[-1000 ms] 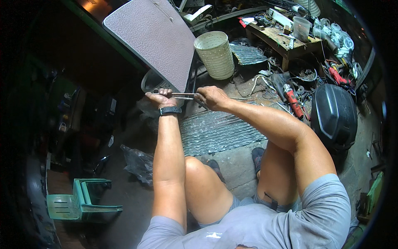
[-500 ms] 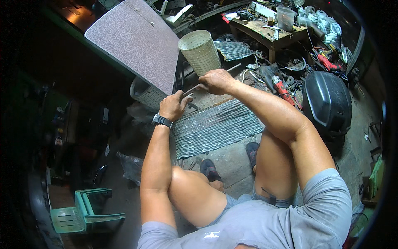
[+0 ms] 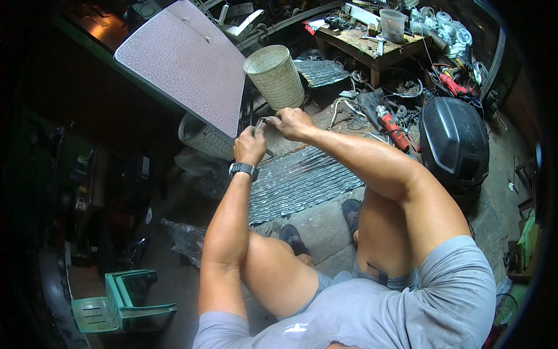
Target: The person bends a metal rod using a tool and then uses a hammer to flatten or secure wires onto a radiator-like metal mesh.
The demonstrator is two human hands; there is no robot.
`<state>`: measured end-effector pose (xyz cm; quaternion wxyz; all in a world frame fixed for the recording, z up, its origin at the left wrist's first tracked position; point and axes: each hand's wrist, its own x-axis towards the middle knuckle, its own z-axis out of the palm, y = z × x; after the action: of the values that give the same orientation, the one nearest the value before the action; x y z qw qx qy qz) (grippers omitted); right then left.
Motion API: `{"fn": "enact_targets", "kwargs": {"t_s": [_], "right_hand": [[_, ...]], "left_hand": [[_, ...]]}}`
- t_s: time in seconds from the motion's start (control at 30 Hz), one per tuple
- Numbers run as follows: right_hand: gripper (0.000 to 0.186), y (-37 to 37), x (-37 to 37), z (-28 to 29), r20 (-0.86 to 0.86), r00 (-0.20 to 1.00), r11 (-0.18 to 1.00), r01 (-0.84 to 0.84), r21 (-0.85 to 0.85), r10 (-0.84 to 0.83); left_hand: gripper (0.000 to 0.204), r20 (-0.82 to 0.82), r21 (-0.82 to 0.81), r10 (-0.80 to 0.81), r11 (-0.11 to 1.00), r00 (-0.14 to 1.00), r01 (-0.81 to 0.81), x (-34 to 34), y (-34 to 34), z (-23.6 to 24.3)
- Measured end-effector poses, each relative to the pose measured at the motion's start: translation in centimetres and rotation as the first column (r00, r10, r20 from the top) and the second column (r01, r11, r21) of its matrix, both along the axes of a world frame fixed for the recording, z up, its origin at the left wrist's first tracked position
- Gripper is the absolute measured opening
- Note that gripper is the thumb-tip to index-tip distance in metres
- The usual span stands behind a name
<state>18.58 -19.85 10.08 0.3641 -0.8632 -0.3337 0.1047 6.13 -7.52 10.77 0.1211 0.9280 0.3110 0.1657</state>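
Grip: left hand [image 3: 250,146] and right hand [image 3: 292,124] both closed on a thin metal piece [image 3: 261,122].
Piece: spans the fingertips, beyond the corrugated sheet [image 3: 308,180] in view.
Risk: judged, one loosened pinch could let it slip and fall.
Pale bin [image 3: 274,81]: mouth uncovered; no contents visible.
Clear tub [image 3: 392,27]: stands on the wooden bench [image 3: 351,39]; contents unclear.
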Motion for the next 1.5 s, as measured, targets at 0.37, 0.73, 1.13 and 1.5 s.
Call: {"fn": "enact_targets", "kwargs": {"t_s": [0.37, 0.73, 1.13, 1.5], "right_hand": [[0.041, -2.6, 3.6, 0.2, -0.453, 0.769, 0.893, -0.384, 0.236, 0.451], [0.050, 4.6, -5.2, -1.6, -0.347, 0.930, 0.961, -0.026, 0.276, 0.125], [0.088, 4.5, -7.4, 0.2, -0.577, 0.772, 0.911, -0.008, 0.413, 0.268], [0.045, -5.6, 11.3, -20.2, -0.159, 0.673, 0.346, -0.551, -0.760, 0.723]], "left_hand": [[0.047, 0.391, -0.631, 0.132, 0.759, 0.911, 0.161, 0.0, 3.7, -2.4], [0.051, 0.521, -0.804, 0.584, 0.091, 0.623, 0.587, 2.3, 5.8, -2.2], [0.045, 0.624, -0.722, 0.560, 0.146, 0.546, 0.676, 2.0, 5.0, 1.0], [0.049, -0.196, -0.367, -0.207, 0.922, 0.958, 0.124, -15.7, 13.2, -19.1]]}}
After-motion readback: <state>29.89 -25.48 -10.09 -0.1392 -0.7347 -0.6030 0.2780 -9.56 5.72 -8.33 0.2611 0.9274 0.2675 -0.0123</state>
